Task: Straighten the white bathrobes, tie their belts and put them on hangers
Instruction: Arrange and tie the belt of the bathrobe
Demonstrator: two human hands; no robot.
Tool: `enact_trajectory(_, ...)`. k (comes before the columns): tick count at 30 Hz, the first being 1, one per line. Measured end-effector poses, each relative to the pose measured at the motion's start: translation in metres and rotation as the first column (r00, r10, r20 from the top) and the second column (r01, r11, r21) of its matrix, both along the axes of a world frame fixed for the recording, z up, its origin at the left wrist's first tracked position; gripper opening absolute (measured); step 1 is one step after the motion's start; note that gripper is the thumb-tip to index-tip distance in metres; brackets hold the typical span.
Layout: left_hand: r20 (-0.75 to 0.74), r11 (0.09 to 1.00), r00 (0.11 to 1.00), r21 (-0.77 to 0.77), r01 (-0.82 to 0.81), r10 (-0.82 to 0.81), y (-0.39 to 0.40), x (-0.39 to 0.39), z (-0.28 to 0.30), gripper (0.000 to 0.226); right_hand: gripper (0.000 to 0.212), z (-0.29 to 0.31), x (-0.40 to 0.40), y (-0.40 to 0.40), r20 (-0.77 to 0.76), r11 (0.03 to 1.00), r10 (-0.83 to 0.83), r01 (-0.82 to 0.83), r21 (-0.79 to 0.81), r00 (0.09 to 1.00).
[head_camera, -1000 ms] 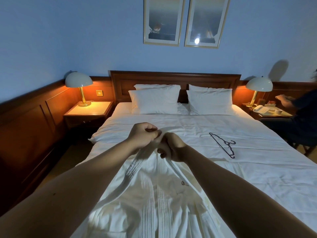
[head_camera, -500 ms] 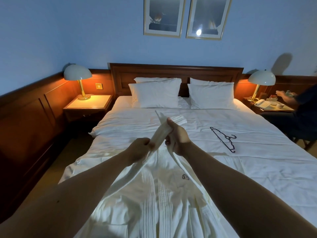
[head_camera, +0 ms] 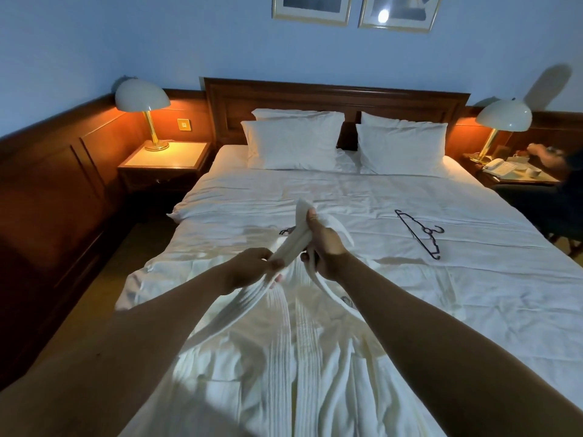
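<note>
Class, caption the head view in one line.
Both hands, left and right, grip a white bathrobe's belt above the bed.

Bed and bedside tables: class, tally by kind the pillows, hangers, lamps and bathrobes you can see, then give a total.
Pillows: 4
Hangers: 2, one partly hidden behind the belt
Lamps: 2
Bathrobes: 1
Total: 9

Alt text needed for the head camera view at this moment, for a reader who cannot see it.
Both hands, left hand and right hand, grip a white fabric belt above a white ribbed bathrobe spread on a white-sheeted bed. A black wire hanger lies on the bed to the right.
</note>
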State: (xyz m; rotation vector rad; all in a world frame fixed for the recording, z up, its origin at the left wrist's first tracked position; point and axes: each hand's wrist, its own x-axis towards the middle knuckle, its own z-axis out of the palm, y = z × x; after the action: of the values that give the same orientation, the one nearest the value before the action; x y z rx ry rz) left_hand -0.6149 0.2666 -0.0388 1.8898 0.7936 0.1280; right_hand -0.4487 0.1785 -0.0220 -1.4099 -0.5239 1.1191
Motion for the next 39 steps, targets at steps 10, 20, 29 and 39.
enact_trajectory(10, 0.093, 0.938, 0.976, -0.307, -0.159, 0.196, 0.009, -0.01, -0.005, 0.034, 0.068, -0.03, -0.006, -0.007, 0.735, 0.727, 0.678, -0.164, -0.667, 0.012)
enact_trajectory(20, -0.08, 0.619, 0.923, -0.719, -0.315, 0.376, 0.008, -0.005, -0.064, 0.028, 0.044, -0.094, -0.044, -0.022, 0.82, 0.887, 0.454, -0.262, -0.38, 0.35)
enact_trajectory(29, -0.311, 0.49, 0.686, -0.515, -0.703, 0.657, 0.018, -0.015, -0.155, 0.038, 0.034, -0.154, -0.031, -0.068, 0.333, 0.892, -0.261, 0.359, -0.275, 0.906)
enact_trajectory(39, -0.219, 0.593, 0.638, -0.24, -0.769, 0.739, -0.001, -0.028, -0.197, 0.052, 0.065, -0.206, -0.001, -0.114, 0.519, 0.686, -0.226, 0.513, -0.517, 0.824)
